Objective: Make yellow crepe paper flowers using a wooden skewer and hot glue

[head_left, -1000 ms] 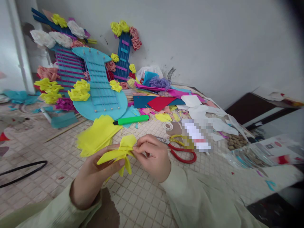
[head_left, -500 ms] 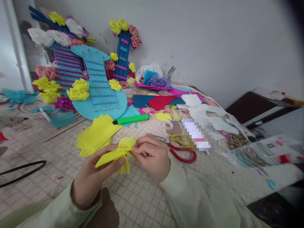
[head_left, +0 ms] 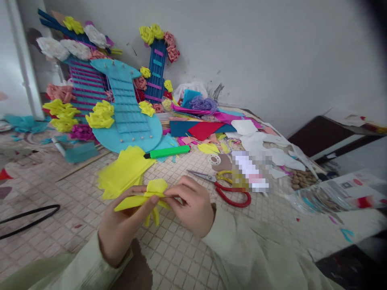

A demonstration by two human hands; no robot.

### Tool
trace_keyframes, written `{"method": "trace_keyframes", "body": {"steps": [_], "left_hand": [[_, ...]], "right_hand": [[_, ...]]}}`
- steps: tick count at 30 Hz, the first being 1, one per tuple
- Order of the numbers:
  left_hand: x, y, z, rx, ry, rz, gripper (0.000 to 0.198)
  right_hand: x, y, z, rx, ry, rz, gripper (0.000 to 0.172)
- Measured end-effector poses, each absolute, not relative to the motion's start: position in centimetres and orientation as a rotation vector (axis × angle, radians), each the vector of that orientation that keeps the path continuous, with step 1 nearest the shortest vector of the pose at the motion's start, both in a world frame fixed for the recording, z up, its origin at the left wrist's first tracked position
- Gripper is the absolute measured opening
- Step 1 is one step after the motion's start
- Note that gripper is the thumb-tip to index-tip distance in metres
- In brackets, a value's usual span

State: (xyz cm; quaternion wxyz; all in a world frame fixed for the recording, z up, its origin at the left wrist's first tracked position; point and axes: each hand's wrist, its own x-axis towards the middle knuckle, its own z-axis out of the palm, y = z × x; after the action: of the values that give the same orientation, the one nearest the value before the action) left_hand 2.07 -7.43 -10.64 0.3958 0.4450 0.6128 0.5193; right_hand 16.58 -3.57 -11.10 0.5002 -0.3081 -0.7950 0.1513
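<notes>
Between the thumb and fingers of my left hand (head_left: 123, 225) is a yellow paper flower (head_left: 156, 187), its folded petals spreading up, left and down. My right hand (head_left: 192, 205) is closed in a pinch at the flower's right edge; the fingers hide the exact spot they grip. Just behind my left hand lies a stack of yellow paper sheets (head_left: 121, 173). A green marker-like cutter (head_left: 169, 152) with a black end rests across the top of that stack. Right of my right hand, scissors (head_left: 232, 193) with red and yellow handles lie on the table, blades pointing left.
Light-blue (head_left: 127, 108) and dark-blue stringed craft boards (head_left: 155, 72) with paper flowers lean at the back. Purple yarn (head_left: 203, 104), a white spool (head_left: 214, 160) and white scraps (head_left: 256, 145) lie right of them. A black loop (head_left: 30, 217) lies at left, a clear plastic bag (head_left: 335, 193) at right.
Both hands have shifted slightly, the flower moving a little left and down. My left thumb now presses nearer the flower's middle. The scissors' blades show more fully.
</notes>
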Motion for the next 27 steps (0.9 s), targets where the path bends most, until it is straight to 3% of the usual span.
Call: {"method": "trace_keyframes", "body": {"steps": [4, 9, 12, 20, 27], "left_hand": [[1.7, -7.0, -11.4, 1.123, 1.611, 1.382, 0.017], [-0.6, -6.3, -10.9, 1.108, 1.699, 1.558, 0.009], [-2.2, -5.9, -10.3, 1.203, 1.697, 1.581, 0.021], [1.8, -7.3, -10.7, 1.13, 1.367, 1.415, 0.02], [2.7, -7.5, -10.8, 1.137, 1.294, 1.373, 0.015]], "right_hand": [[16.6, -3.5, -11.2, -0.767, -1.975, 0.362, 0.009], [17.3, -2.7, -10.7, -0.809, -2.005, 0.388, 0.006], [17.8, -2.0, -10.1, -0.856, -1.949, 0.457, 0.001], [18.3, -1.8, -8.6, -0.832, -1.905, 0.887, 0.018], [18.1, -2.1, -8.5, -0.783, -2.035, 1.089, 0.021]]}}
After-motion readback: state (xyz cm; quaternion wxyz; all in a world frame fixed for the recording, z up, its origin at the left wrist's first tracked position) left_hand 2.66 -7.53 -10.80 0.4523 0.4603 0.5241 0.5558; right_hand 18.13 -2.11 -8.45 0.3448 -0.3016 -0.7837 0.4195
